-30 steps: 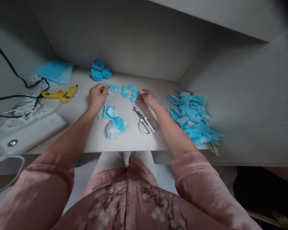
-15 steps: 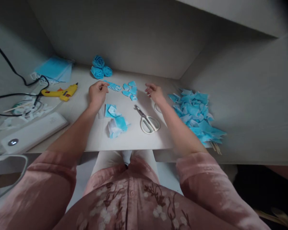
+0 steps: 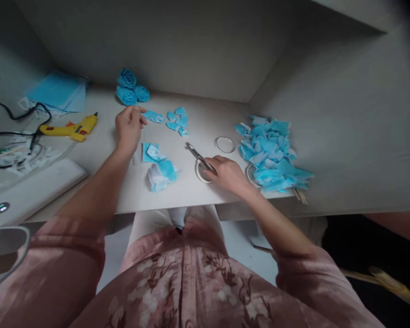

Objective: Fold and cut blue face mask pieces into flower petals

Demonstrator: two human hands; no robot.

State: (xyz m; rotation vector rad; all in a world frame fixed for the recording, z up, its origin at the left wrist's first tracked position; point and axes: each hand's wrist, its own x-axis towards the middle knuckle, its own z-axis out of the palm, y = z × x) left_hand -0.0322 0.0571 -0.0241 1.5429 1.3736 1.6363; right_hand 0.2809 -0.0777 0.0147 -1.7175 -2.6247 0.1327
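Note:
My right hand (image 3: 227, 174) is closed round the handles of the scissors (image 3: 195, 152), which lie on the table with their closed blades pointing to the far left. My left hand (image 3: 129, 125) is curled in a pinch beside a row of folded blue strips (image 3: 153, 117); what its fingers hold, if anything, is hidden. Just right of that row lie several small cut blue pieces (image 3: 176, 120). Nearer me are a blue square with white on it (image 3: 153, 152) and a crumpled blue-and-white piece (image 3: 162, 176).
Three blue rosettes (image 3: 127, 94) stand at the back. Leftward are a stack of blue face masks (image 3: 59, 92), a yellow glue gun (image 3: 71, 130), black cables and a white power bank (image 3: 37, 191). A wire ring (image 3: 224, 145) lies before the blue scrap heap (image 3: 269, 150) at right.
My right hand has come down toward me from beside the cut pieces and taken hold of the scissors. My left hand stays pinched by the strips. The view has shifted slightly.

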